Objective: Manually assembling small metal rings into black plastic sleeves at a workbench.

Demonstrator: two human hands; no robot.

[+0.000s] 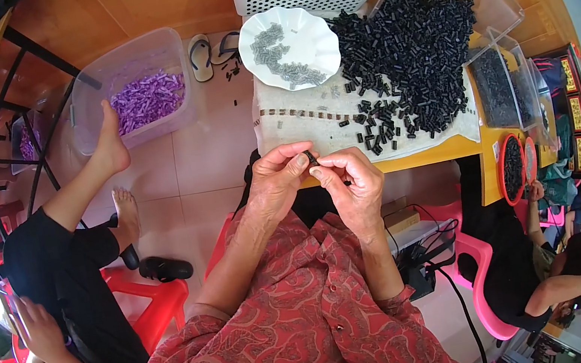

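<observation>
My left hand [277,182] and my right hand [353,185] meet in front of my chest, just off the table's near edge. Thumbs and forefingers of both pinch a small black piece [311,158], mostly covered by the fingertips. Beyond them a pale cloth [283,135] covers the table. On it, at the right, spreads a large heap of short black tube-like pieces [414,48], with looser ones nearer me. A white scalloped plate [317,34] holds small clear pieces [274,51], and a few more lie on the cloth below it.
A white perforated basket [308,2] of black pieces stands at the back. Clear boxes [512,117] and a red-rimmed bowl [509,181] sit at the right. On the floor at left is a clear tub [139,135] with purple pieces. People sit on both sides, one on a red stool [150,302].
</observation>
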